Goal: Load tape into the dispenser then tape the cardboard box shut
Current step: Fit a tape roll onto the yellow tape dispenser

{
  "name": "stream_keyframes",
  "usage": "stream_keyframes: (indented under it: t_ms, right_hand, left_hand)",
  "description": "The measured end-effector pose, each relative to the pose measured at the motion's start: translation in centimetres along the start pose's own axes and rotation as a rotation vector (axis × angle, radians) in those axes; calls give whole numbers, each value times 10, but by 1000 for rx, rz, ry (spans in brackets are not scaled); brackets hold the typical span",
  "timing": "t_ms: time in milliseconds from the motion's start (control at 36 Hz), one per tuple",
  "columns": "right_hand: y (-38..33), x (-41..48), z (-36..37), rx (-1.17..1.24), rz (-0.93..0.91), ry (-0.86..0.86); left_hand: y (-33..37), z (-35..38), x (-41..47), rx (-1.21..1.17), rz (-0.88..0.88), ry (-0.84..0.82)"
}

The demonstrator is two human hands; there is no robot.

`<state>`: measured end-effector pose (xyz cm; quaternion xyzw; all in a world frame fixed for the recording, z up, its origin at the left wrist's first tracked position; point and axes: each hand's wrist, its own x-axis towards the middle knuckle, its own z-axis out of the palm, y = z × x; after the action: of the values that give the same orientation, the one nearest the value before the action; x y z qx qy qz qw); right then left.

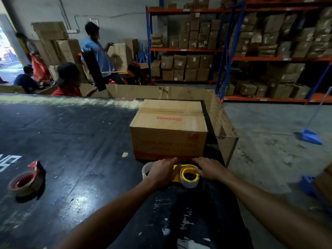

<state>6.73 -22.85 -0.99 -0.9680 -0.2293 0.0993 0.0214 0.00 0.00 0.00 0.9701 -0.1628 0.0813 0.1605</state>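
A closed cardboard box [168, 133] printed "Glodway" stands on the black table [80, 141], with its top flaps meeting at a seam. Just in front of it lies a yellow tape dispenser [188, 176] with a roll of tape around its hub. My left hand [161, 170] lies over the dispenser's left side, fingers pointing at the box. It partly covers a clear tape roll [145, 170]. My right hand [210, 168] presses on the dispenser's right side, thumb against the roll.
A red dispenser with brown tape [25, 182] lies at the table's left. A cardboard wall [224, 123] edges the table's right side. Blue dustpans [310, 136] lie on the concrete floor. Other people [97, 51] work behind the table, with shelves of boxes [269, 42] beyond.
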Motion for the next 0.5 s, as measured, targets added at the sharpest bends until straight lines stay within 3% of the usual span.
stream_keyframes:
  t_ms: [194, 361, 500]
  right_hand:
    - [-3, -6, 18, 183, -6, -28]
    - [-7, 0, 22, 266, 28, -78]
    - [-3, 5, 3, 315, 37, -165]
  left_hand:
    - [15, 38, -8, 106, 109, -218]
    - [19, 52, -19, -208, 2, -303]
    - [21, 50, -28, -352, -5, -227]
